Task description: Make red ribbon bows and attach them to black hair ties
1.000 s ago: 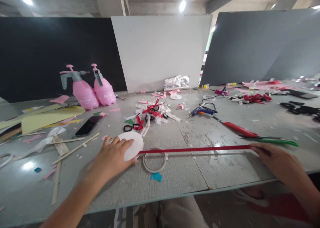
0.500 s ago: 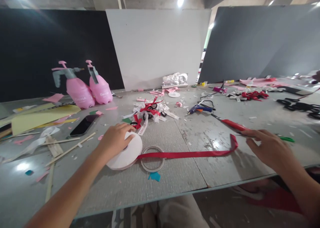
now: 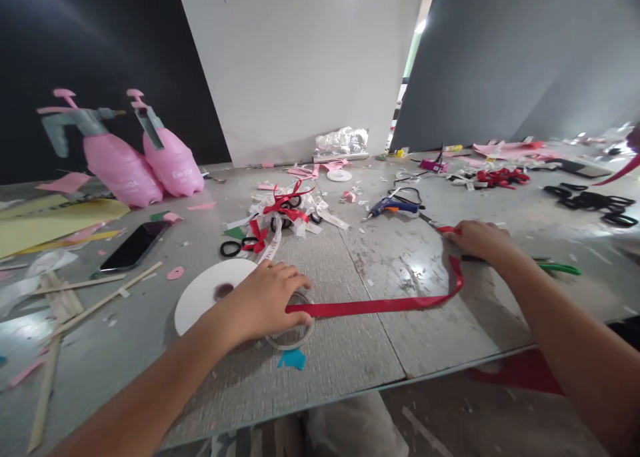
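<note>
My left hand (image 3: 267, 298) lies palm down, fingers apart, over the right side of a white ribbon spool (image 3: 200, 297) and the tape ring (image 3: 290, 343). Between its thumb and forefinger a red ribbon (image 3: 370, 307) emerges, stretching right along the table and curling up at its free end. My right hand (image 3: 480, 239) is closed over a red-handled tool (image 3: 447, 229); its narrow dark tip points left, and most of the handle is hidden. Just below that hand lies a green-handled tool (image 3: 560, 269), partly covered. A blue glue gun (image 3: 395, 207) rests beyond the ribbon.
Cut ribbons and black hair ties (image 3: 285, 217) are heaped mid-table. Two pink spray bottles (image 3: 123, 170) stand left, behind a phone (image 3: 135, 245) and wooden sticks (image 3: 100, 307). Black scissors (image 3: 590, 200) lie at right. Foil (image 3: 343, 142) sits by the white panel. Paper scraps are scattered about.
My left hand has moved right, off the spool's middle to where the ribbon leaves it. My right hand has moved up and left, closing over the red handle. The view has shifted slightly.
</note>
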A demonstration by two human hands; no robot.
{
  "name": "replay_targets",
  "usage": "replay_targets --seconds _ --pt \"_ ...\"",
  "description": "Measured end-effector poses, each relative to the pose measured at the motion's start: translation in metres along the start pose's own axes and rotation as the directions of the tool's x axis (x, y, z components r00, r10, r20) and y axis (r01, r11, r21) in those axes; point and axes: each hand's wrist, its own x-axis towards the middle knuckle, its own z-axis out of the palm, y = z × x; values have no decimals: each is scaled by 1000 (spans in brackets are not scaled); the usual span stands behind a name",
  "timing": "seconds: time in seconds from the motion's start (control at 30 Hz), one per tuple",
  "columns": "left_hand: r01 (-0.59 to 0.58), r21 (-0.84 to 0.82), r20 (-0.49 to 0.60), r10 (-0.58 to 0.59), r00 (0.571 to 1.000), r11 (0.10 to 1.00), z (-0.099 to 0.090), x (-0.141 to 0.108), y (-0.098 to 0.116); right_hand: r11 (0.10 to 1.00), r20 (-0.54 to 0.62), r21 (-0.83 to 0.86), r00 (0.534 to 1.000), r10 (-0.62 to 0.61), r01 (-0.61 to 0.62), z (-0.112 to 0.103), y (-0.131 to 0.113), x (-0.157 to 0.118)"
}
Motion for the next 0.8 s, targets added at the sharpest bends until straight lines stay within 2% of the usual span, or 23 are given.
replay_targets --seconds 0.1,0.17,0.23,0.37,0.47,0.53,0.6,0.7,0.8 --pt "64 -13 -50 -64 997 998 -5 -8 -3 996 128 -82 990 57 -46 -10 -1 -9" --pt "100 -25 -72 -102 992 995 -6 -15 -5 989 37 -109 994 107 -103 -22 -4 -23" --pt "107 -24 -72 -108 992 994 -4 -21 -6 985 -46 -130 993 106 -112 -31 -8 -37" --pt "92 -43 -56 -94 994 995 5 -26 -7 991 -26 -120 998 62 -65 -42 -16 -57" --pt "85 -66 -33 -87 996 994 8 -25 -7 998 -78 -30 995 55 -57 -52 -32 -80" --pt "67 -62 -29 -69 997 996 9 -24 -6 995 -123 91 991 52 -41 -59 -51 -107" --pt "43 -39 -49 -45 998 998 9 -24 -4 980 -101 198 995 -6 26 -65 -76 -142" --pt "4 2 -91 -4 996 1000 12 -26 3 923 -94 325 978 -186 207 -66 -113 -193" --pt "25 -1 -144 -25 989 1000 18 -29 11 862 -100 392 946 -307 321 -63 -138 -224"
